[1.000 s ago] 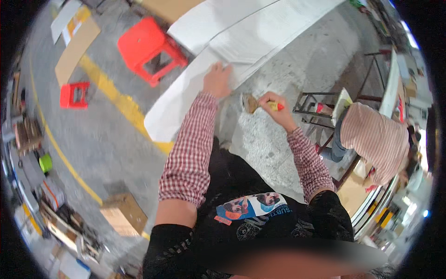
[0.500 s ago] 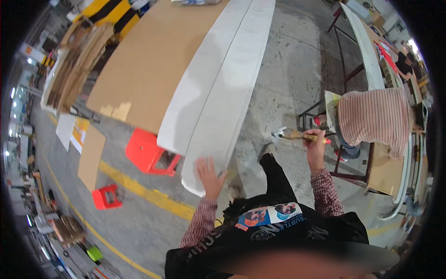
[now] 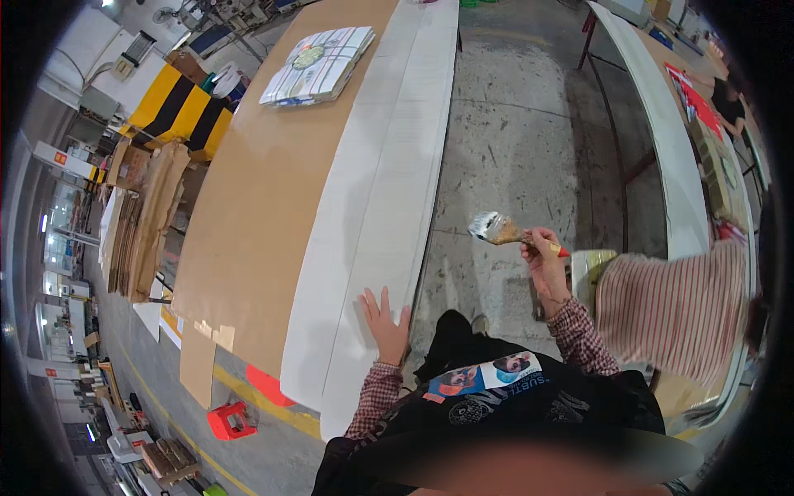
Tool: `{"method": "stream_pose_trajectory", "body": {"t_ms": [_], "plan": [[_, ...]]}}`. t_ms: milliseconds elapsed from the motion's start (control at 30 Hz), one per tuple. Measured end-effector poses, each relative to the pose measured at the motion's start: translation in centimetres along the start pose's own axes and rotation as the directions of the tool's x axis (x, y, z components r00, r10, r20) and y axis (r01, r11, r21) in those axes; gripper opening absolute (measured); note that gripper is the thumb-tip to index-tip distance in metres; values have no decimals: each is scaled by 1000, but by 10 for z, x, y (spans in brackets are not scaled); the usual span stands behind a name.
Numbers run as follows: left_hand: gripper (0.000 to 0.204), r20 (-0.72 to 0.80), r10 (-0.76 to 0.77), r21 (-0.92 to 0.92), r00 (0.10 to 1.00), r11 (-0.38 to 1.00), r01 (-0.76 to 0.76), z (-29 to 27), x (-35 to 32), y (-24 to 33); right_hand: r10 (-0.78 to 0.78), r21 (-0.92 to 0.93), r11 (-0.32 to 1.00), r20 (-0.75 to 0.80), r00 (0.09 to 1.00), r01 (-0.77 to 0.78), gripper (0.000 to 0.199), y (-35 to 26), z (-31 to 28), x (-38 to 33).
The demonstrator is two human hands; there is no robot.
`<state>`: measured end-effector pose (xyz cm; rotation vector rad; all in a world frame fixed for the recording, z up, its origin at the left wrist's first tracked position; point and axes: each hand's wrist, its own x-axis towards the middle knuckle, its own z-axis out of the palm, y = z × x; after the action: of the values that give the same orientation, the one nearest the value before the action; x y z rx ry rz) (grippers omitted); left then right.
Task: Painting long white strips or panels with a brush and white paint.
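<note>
My right hand (image 3: 546, 266) grips the handle of a paintbrush (image 3: 503, 231), its wide bristles smeared white and pointing left over the floor. The handle is worn brown with a red end. My left hand (image 3: 385, 324) has its fingers spread and is over the near right edge of a long white strip (image 3: 376, 223); whether it rests on the surface I cannot tell. The strip lies along the right side of a brown board-topped table (image 3: 240, 207). Farther up that table sits a stack of folded checked cloth (image 3: 321, 66).
On the right, a person in a striped shirt (image 3: 670, 306) sits close beside a second long table (image 3: 674, 174). Red stools (image 3: 231, 421) stand on the floor at lower left. Flattened cardboard (image 3: 149, 231) leans beyond the brown table. Bare concrete floor (image 3: 513, 140) runs between the tables.
I have moved forward along the white strip, and the cloth stack has come fully into view. The brush is still in my right hand; my left hand stays spread near the strip's edge.
</note>
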<state>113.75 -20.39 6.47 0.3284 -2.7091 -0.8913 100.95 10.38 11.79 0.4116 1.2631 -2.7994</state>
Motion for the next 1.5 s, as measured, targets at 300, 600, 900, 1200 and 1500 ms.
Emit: {"method": "stream_pose_trajectory", "body": {"t_ms": [300, 600, 900, 1200, 1500], "plan": [[54, -82, -246, -51, 966, 969, 242, 58, 130, -13, 56, -107, 993, 101, 993, -45, 13, -27, 55, 161], [53, -102, -97, -242, 990, 968, 70, 137, 334, 74, 12, -144, 989, 203, 979, 18, 36, -87, 94, 331], [51, -64, -52, -144, 997, 989, 42, 216, 467, 136, -254, -290, 897, 279, 926, 333, 32, -177, 117, 610], [49, -143, -561, -60, 815, 827, 559, 259, 522, 175, -396, -370, 754, 403, 825, 543, 22, -227, 230, 925], [52, -236, -496, 56, 836, 852, 521, 268, 616, 237, -72, -679, 250, 698, 712, 691, 29, -175, 332, 1113]]}}
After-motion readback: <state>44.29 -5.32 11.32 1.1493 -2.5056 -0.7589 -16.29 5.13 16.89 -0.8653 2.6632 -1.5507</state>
